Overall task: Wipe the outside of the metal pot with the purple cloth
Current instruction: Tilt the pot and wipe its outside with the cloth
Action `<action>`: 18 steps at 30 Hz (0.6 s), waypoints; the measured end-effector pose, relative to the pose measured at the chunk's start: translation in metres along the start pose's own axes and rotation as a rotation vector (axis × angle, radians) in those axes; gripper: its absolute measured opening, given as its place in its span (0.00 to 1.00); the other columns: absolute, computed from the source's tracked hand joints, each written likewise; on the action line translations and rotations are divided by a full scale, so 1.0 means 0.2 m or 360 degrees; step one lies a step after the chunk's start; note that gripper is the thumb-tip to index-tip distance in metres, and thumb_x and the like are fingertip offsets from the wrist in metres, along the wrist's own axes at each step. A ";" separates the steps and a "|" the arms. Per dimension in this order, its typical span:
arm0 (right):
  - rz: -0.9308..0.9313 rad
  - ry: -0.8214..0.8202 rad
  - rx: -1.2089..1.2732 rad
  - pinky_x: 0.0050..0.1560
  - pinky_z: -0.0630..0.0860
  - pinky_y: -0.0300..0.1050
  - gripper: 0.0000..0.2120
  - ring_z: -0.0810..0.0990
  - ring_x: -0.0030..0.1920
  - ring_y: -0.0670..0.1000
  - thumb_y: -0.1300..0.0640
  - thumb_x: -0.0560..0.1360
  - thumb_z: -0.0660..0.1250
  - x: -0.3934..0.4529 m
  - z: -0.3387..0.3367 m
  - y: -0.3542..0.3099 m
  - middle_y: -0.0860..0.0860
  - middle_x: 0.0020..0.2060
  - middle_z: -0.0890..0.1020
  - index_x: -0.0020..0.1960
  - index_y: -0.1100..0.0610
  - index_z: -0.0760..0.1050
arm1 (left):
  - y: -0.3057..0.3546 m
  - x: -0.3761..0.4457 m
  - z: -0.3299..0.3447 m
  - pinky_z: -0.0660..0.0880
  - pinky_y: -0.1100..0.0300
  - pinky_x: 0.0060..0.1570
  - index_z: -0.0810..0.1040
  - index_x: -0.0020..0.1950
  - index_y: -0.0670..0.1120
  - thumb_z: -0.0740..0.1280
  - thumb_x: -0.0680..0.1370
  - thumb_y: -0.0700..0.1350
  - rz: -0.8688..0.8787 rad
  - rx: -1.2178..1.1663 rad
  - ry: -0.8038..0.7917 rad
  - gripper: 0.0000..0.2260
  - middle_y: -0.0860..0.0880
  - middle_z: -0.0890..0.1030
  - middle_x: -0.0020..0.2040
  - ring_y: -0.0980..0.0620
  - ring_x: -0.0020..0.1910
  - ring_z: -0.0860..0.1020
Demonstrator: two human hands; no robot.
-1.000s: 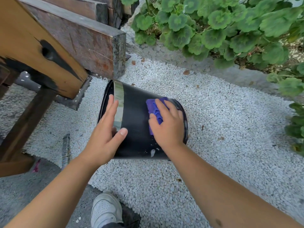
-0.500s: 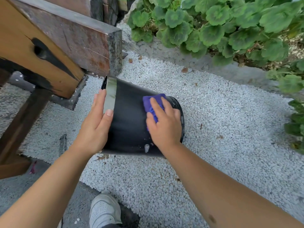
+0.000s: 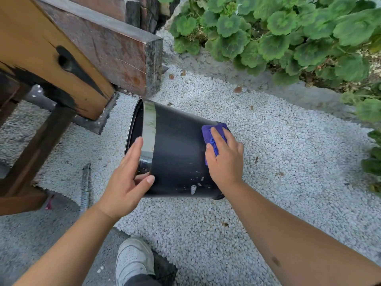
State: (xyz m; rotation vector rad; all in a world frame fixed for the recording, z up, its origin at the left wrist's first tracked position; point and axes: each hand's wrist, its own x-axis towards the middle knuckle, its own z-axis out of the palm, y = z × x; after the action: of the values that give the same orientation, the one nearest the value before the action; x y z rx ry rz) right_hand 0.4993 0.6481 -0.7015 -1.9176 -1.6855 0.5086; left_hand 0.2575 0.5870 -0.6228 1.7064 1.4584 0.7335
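1. Head view: a black metal pot [image 3: 177, 153] is seen lying on its side on white gravel [image 3: 278, 172], its open mouth turned to the left and its base to the right. A shiny silver band runs around the wall just behind the rim.
2. The rim end of the pot is gripped by the left hand [image 3: 127, 180]: the fingers are held together and laid along the silver band, while the thumb is curled round onto the black wall nearer the viewer.
3. A purple cloth [image 3: 214, 133] is pressed against the pot's outer wall, near the base end, by the right hand [image 3: 225, 159]. The fingers are kept close together and bent over the bunched cloth; whether the cloth is also pinched by the thumb cannot be told.
4. Pale spots and a smear are seen low on the wall, between the two hands.
5. A wooden bench [image 3: 51, 58] is seen to the left, geranium plants [image 3: 288, 34] at the upper right, and a white sneaker [image 3: 134, 259] at the bottom edge.
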 end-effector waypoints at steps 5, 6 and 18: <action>0.0049 -0.0090 0.0082 0.60 0.68 0.48 0.21 0.67 0.61 0.57 0.48 0.79 0.62 0.07 -0.03 -0.04 0.50 0.71 0.69 0.72 0.46 0.69 | 0.03 0.08 0.02 0.68 0.75 0.60 0.46 0.73 0.76 0.60 0.79 0.51 -0.0055 -0.0071 0.0062 0.32 0.65 0.49 0.79 0.54 0.79 0.52; 0.0037 -0.0109 0.0108 0.62 0.67 0.47 0.21 0.67 0.62 0.57 0.47 0.79 0.61 0.09 -0.04 -0.08 0.49 0.71 0.69 0.72 0.45 0.69 | 0.04 0.10 0.02 0.68 0.75 0.60 0.46 0.73 0.75 0.60 0.79 0.50 -0.0070 -0.0092 0.0070 0.32 0.65 0.49 0.79 0.55 0.79 0.52; -0.0457 0.0024 0.0276 0.47 0.74 0.48 0.23 0.71 0.51 0.58 0.40 0.76 0.59 -0.03 -0.08 -0.63 0.52 0.68 0.72 0.69 0.44 0.72 | 0.14 0.20 0.04 0.47 0.42 0.77 0.50 0.81 0.43 0.47 0.83 0.53 0.0123 0.0083 0.0124 0.28 0.49 0.52 0.81 0.49 0.80 0.47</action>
State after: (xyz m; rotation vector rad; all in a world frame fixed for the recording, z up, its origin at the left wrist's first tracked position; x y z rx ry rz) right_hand 0.4098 0.6499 -0.6120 -1.5231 -1.8049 0.5071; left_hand 0.2869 0.6228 -0.6065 1.8001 1.4828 0.8186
